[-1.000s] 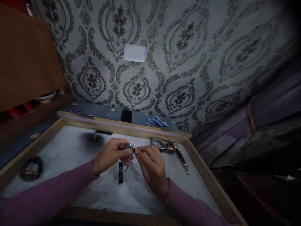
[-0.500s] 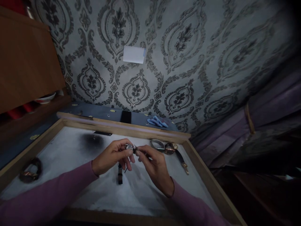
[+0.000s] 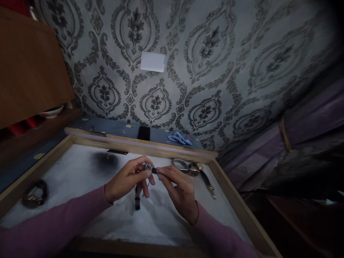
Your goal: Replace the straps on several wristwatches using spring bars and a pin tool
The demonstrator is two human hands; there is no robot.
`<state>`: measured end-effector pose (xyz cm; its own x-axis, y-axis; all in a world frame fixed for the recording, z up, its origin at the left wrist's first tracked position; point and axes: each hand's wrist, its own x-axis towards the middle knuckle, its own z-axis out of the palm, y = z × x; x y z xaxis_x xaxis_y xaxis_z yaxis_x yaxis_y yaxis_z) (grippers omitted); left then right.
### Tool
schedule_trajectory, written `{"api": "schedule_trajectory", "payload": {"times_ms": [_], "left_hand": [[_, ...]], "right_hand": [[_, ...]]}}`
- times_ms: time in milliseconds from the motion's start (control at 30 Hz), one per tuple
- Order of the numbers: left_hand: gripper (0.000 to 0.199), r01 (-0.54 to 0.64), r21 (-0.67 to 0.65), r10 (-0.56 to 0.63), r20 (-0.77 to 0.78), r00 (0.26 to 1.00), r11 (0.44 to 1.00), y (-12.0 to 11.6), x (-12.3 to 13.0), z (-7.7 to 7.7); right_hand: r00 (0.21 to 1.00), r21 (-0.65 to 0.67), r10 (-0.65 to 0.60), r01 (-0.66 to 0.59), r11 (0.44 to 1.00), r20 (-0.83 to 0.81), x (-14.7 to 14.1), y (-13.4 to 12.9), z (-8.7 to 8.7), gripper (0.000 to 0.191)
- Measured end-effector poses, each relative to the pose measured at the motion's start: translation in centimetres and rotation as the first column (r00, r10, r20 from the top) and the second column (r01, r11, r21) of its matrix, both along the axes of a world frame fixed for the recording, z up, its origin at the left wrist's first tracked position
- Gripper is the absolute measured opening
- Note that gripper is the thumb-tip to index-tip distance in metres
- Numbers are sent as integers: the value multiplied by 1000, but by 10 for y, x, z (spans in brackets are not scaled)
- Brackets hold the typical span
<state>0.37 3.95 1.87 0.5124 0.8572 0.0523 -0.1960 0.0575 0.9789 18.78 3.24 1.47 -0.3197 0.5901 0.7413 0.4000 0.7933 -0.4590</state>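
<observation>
Between finger and thumb, my left hand (image 3: 130, 178) holds a small round silver watch (image 3: 148, 167) above the white-bottomed tray. My right hand (image 3: 178, 188) pinches at the dark piece on the watch's right side, its fingertips close to those of my left hand. What exactly the right fingertips grip is too small to tell. A dark strap (image 3: 137, 201) with a buckle-like band shows just below my left fingers; its upper part is hidden by them. A thin dark rod-like thing sticks out beside the left fingers.
The tray has a raised wooden rim (image 3: 142, 142). Several watches (image 3: 194, 169) lie at its back right, and a dark watch (image 3: 34, 195) at the left. Behind the rim are a black phone-like object (image 3: 144, 133) and a blue cloth (image 3: 179, 138).
My right hand has shifted slightly, its fingers now straighter and closer together at the watch. The watch has turned a little in my left hand.
</observation>
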Motion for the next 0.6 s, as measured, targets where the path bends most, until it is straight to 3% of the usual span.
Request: {"api": "schedule_trajectory", "payload": {"times_ms": [267,467,600], "left_hand": [[32,-39,0,39,23,999,999,-1,1,-3],[31,-41,-1,41,97,994,999,-2,2,-7],[30,-19,-27,23,136,990,999,0,2,-8]], "right_hand": [[996,91,33,-41,995,88,2,-1,-7,17],[994,10,110,-110,994,18,0,0,-3,16],[993,30,119,-119,992,9,0,-1,-1,16]]}}
